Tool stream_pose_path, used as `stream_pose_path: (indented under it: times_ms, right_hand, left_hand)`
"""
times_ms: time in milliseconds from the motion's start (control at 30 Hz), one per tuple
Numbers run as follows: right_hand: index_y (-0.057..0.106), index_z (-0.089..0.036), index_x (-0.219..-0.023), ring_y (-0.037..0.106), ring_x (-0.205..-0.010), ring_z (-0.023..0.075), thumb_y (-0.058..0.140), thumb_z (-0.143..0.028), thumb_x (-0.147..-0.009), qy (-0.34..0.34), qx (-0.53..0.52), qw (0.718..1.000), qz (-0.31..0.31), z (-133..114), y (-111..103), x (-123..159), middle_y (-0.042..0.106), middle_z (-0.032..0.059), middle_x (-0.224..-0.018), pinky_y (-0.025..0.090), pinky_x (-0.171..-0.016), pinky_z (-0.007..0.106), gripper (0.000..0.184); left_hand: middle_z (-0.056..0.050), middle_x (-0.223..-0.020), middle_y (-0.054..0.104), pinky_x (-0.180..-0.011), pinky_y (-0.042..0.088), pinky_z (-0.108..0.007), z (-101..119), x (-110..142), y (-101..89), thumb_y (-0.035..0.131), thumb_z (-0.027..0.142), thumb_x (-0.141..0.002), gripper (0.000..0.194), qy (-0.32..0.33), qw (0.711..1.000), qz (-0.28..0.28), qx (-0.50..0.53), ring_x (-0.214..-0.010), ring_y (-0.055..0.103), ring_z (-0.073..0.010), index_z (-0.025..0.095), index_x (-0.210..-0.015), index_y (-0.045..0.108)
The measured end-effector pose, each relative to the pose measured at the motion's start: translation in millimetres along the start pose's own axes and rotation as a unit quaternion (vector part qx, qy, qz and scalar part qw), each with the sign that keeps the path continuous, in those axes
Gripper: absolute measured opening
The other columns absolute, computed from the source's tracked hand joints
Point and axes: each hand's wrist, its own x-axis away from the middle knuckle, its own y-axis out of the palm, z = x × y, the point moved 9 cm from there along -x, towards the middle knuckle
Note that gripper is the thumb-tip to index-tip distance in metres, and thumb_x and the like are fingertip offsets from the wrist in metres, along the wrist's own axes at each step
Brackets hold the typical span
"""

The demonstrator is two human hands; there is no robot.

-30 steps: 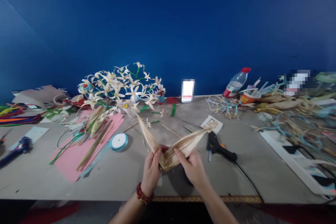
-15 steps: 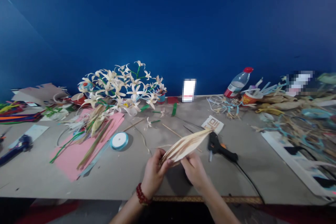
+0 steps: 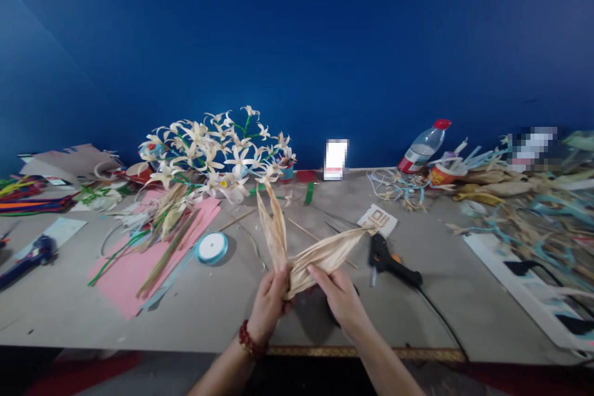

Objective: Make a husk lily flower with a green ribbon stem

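Clearly, the dry husk (image 3: 331, 252) is between the two hands, held up above the near middle of the table (image 3: 185, 322). The left hand (image 3: 270, 298) pinches it at the lower end, with the thumb on top, and one narrow part rises upright from this grip. The right hand (image 3: 342, 302) also grips it, its thumb pressed on the broad part that slants away to the right. Whether it is one folded piece or two pieces, I cannot tell.

By its look, the husk should be very light, thin and papery, soft enough to bend but easy to split along its length. It is probably not slippery. I judge that the thicker gathered end, near the left thumb, is the safest place to hold; the pointed tips seem too weak for pulling.

The right tip ends just beside the glue gun (image 3: 390, 265); whether they touch is not clear. The table is grey and flat, and quite crowded. To the left lie a ribbon spool (image 3: 212, 249) and pink paper (image 3: 125, 291); behind them stand white flowers (image 3: 204, 148). To the right are a power strip (image 3: 499, 288) and a leaning bottle (image 3: 422, 147). A plain blue wall (image 3: 297, 43) closes the room behind.
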Motion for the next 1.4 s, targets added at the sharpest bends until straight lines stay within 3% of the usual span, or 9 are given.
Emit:
stream_pose_path:
  times_ms: [167, 500, 667, 767, 900, 1000, 1200, 1333, 1400]
  right_hand:
    - [0.065, -0.017, -0.066, 0.058, -0.055, 0.0176, 0.067, -0.054, -0.075, 0.015, -0.071, 0.997, 0.021, 10.6, 1.3, -0.2, 0.063, 0.0008, -0.057, 0.048, -0.056, 0.027, 0.039]
    - [0.069, -0.018, -0.068, 0.064, -0.073, 0.0223, 0.055, -0.036, -0.087, -0.118, 0.129, 0.984, 0.016, -19.7, -5.9, 3.1, 0.070, 0.0024, -0.070, 0.049, -0.072, 0.028, 0.030]
    - [0.060, -0.020, -0.053, 0.059, -0.055, 0.0192, 0.055, -0.040, -0.083, -0.043, 0.077, 0.995, 0.052, -6.0, -8.5, 2.3, 0.061, 0.0001, -0.050, 0.047, -0.057, 0.027, 0.036]
    - [0.058, -0.020, -0.049, 0.056, -0.049, 0.0179, 0.059, -0.046, -0.079, -0.009, 0.014, 0.996, 0.091, 3.5, -11.1, 4.1, 0.057, 0.0002, -0.044, 0.046, -0.054, 0.028, 0.039]
    - [0.062, -0.020, -0.052, 0.059, -0.055, 0.0189, 0.062, -0.048, -0.076, 0.000, -0.018, 0.989, 0.147, 17.3, -18.2, 8.5, 0.059, 0.0003, -0.046, 0.049, -0.063, 0.029, 0.038]
    - [0.069, -0.019, -0.064, 0.063, -0.069, 0.0223, 0.067, -0.041, -0.073, 0.008, -0.026, 0.982, 0.185, 26.6, -25.1, 11.9, 0.068, 0.0019, -0.060, 0.051, -0.071, 0.031, 0.024]
    - [0.071, -0.022, -0.082, 0.066, -0.086, 0.0271, 0.061, -0.035, -0.080, -0.022, -0.199, 0.979, -0.036, -2.9, 23.4, 6.0, 0.072, 0.0064, -0.080, 0.053, -0.073, 0.036, 0.017]
    - [0.067, -0.021, -0.081, 0.063, -0.077, 0.0260, 0.058, -0.039, -0.083, -0.005, -0.311, 0.949, -0.051, -13.3, 43.1, 4.0, 0.069, 0.0070, -0.080, 0.052, -0.063, 0.036, 0.021]
    - [0.064, -0.021, -0.078, 0.060, -0.072, 0.0224, 0.060, -0.040, -0.083, 0.003, -0.368, 0.929, -0.046, -9.8, 52.2, 1.3, 0.064, 0.0038, -0.074, 0.051, -0.064, 0.035, 0.020]
  left_hand:
    - [0.000, -0.054, 0.060, -0.034, 0.025, -0.018, 5.9, -0.5, 11.4, 0.070, 0.064, -0.067, 0.056, 0.003, 0.999, -0.048, 0.010, -0.036, 0.035, -0.0052, 0.011, -0.084, 0.064]
    - [-0.003, -0.069, 0.065, -0.064, 0.046, -0.025, 37.2, 5.8, -10.5, 0.064, 0.045, -0.082, 0.032, 0.159, 0.975, 0.044, -0.146, -0.066, 0.055, -0.0164, 0.014, -0.080, 0.071]
    - [0.000, -0.053, 0.052, -0.053, 0.038, -0.023, 39.0, 8.8, -12.3, 0.058, 0.049, -0.085, 0.041, 0.165, 0.971, 0.050, -0.163, -0.053, 0.045, -0.0133, 0.016, -0.062, 0.065]
    - [-0.003, -0.058, 0.061, -0.059, 0.043, -0.026, 42.9, 12.4, -20.8, 0.058, 0.051, -0.084, 0.041, 0.182, 0.967, 0.099, -0.147, -0.057, 0.053, -0.0170, 0.017, -0.065, 0.070]
    - [-0.008, -0.078, 0.071, -0.078, 0.048, -0.029, 46.8, 17.6, -37.2, 0.053, 0.052, -0.088, 0.042, 0.207, 0.958, 0.178, -0.085, -0.078, 0.063, -0.0221, 0.016, -0.079, 0.073]
    - [-0.007, -0.076, 0.068, -0.075, 0.049, -0.029, 47.1, 17.5, -35.4, 0.047, 0.051, -0.091, 0.043, 0.214, 0.960, 0.165, -0.077, -0.074, 0.062, -0.0203, 0.017, -0.076, 0.069]
    - [-0.006, -0.081, 0.066, -0.065, 0.052, -0.028, 42.3, 15.6, -22.4, 0.062, 0.047, -0.083, 0.031, 0.212, 0.971, 0.089, -0.062, -0.074, 0.063, -0.0197, 0.017, -0.077, 0.062]
    - [0.001, -0.063, 0.060, -0.036, 0.038, -0.021, 17.2, 8.8, -25.0, 0.061, 0.053, -0.082, 0.039, 0.080, 0.994, 0.072, 0.008, -0.041, 0.048, -0.0105, 0.016, -0.090, 0.061]
    - [0.001, -0.063, 0.062, -0.039, 0.041, -0.022, 19.1, 9.7, -31.1, 0.064, 0.054, -0.080, 0.040, 0.079, 0.993, 0.085, 0.035, -0.042, 0.051, -0.0112, 0.016, -0.090, 0.062]
